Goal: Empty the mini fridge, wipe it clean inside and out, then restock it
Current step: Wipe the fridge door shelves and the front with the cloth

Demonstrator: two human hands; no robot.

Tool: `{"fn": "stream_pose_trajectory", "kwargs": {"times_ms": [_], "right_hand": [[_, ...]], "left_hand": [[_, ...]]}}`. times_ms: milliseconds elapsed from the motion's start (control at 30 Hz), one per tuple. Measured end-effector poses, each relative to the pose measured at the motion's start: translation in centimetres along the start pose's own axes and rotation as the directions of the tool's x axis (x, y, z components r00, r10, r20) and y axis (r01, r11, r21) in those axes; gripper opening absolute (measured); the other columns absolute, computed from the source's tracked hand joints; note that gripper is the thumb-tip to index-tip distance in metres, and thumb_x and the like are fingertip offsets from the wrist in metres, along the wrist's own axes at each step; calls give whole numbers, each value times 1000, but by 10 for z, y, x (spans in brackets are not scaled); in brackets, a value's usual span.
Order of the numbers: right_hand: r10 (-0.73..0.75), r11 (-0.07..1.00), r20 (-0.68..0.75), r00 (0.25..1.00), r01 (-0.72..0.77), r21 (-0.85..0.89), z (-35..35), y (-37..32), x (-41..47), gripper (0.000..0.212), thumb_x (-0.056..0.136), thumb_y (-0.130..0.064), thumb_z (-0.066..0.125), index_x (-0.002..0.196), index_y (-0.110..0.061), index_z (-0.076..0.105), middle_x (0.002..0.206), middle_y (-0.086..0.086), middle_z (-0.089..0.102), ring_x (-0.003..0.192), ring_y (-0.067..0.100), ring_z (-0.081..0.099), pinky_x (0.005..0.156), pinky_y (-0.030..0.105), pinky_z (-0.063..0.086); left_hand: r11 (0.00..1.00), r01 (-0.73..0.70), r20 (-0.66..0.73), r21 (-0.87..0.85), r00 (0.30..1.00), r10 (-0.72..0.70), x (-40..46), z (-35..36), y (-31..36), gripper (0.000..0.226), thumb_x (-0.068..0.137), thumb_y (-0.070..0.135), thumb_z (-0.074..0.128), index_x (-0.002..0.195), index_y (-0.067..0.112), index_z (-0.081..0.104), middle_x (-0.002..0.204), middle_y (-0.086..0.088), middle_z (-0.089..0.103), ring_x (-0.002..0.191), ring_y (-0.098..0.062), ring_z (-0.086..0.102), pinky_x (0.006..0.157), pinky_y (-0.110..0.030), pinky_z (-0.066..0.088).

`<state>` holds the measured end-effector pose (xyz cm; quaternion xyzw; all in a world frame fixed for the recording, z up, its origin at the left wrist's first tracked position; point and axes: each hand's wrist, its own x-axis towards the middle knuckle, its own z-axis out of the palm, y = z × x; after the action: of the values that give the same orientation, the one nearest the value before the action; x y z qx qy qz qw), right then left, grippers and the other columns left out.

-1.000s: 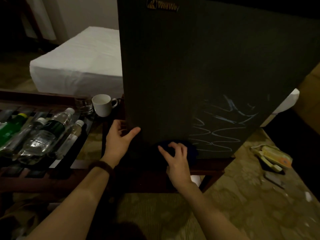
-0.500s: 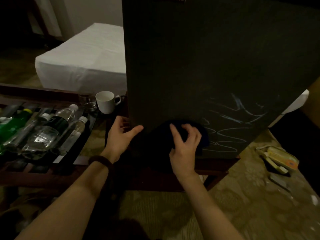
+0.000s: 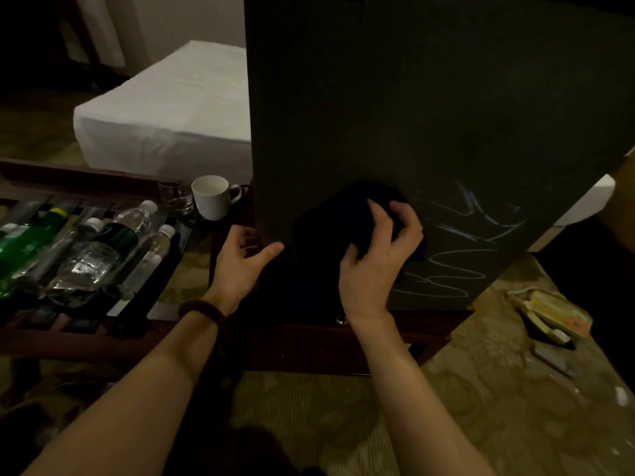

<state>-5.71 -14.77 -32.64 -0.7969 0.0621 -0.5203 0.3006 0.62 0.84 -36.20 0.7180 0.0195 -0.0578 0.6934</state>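
Mini fridge [image 3: 429, 115] upright on low wooden surface [image 3: 378, 338]. Right hand [image 3: 374, 255] fingers curled, clamped on dark cloth [image 3: 336, 218] against door; left hand [image 3: 240, 259] gripping door edge.

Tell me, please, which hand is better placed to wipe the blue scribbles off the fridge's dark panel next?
The right hand, probably: it already presses the dark cloth against the fridge, just left of the blue scribbles. The left hand grips the fridge's left edge, apparently steadying it.
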Motion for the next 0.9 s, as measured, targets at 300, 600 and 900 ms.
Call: {"fn": "stream_pose_trajectory", "kwargs": {"times_ms": [300,600,900], "right_hand": [[578,815,104,810,-565,-132,-13,33,-37,55,73,14,62,124,-5,49,133,14,35,128,28,36,107,28,27],[286,958,-113,951,-281,59,-11,4,13,43,66,11,58,106,-4,60,117,18,47,113,26,43,98,34,37],[498,867,43,866,-498,-16,-27,12,10,44,71,14,62,109,-7,56,114,-2,38,119,22,44,105,23,32]], "left_hand": [[999,41,-21,27,999,-40,3,2,0,36,76,32,71,97,36,42,117,6,50,113,-21,51,96,-48,46],[999,26,-22,27,999,-26,0,1,1,35,75,32,72,97,34,45,117,3,53,109,-21,55,93,-46,49],[995,102,-15,15,995,-102,0,3,6,36,79,27,68,103,33,42,115,6,46,113,-21,50,98,-48,44]]}}
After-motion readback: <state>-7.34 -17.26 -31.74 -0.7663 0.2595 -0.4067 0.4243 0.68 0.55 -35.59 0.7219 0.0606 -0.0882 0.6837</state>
